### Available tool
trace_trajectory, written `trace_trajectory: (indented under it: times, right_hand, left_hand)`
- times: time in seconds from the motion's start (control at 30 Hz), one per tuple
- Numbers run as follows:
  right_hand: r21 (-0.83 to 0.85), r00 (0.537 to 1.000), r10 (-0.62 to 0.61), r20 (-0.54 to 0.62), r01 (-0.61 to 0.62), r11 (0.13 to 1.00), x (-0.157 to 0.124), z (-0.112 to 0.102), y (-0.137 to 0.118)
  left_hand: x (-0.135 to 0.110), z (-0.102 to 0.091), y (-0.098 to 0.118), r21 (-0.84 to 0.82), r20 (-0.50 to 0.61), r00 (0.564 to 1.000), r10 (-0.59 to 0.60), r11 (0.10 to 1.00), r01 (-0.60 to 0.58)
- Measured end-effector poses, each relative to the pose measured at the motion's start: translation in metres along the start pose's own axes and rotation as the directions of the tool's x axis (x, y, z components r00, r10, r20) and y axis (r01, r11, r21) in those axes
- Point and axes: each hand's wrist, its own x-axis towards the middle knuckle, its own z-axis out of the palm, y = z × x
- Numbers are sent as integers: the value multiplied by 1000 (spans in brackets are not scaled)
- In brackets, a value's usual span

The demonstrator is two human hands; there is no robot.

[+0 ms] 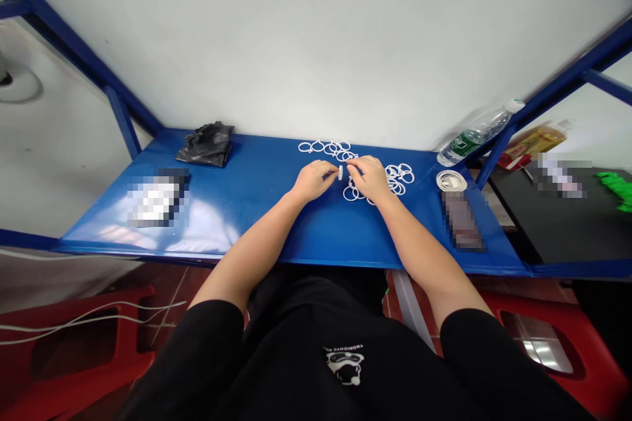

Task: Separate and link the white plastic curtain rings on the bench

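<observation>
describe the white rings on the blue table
The white rings are thin hoops that look like plastic. Many lie flat, overlapping in loose clusters on the blue table, behind and beside the hands. The right hand rests on or just over some of them. Finer details of each ring are too small to tell.

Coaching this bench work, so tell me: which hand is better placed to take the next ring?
Probably the right hand: it lies against the white plastic rings, while the left hand sits farther from them.
</observation>
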Motion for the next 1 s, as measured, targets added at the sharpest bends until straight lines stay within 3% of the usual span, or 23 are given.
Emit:
trace_trajectory:
  times: [0.13,0.3,0.57,0.67,0.83,1.0]
  right_hand:
    - [-85,992,50,115,-40,996,1,3,6]
    - [-196,945,162,282,-109,974,1,6,12]
    - [-159,882,179,435,-121,980,3,7,15]
    - [-148,894,173,413,-121,982,1,9,18]
    - [-118,965,153,215,-130,985,1,9,19]
    - [-176,964,243,103,-223,959,7,3,18]
  left_hand:
    - [0,2,1,-23,46,997,56,998,-55]
    - [-1,6,8,-69,96,982,162,985,-156]
    - [-1,3,15,-98,130,972,196,978,-185]
    - [-1,2,13,-73,134,978,158,986,-150]
    - [-2,1,10,-51,135,987,92,995,-86]
    - [-2,0,10,-61,167,983,71,996,-62]
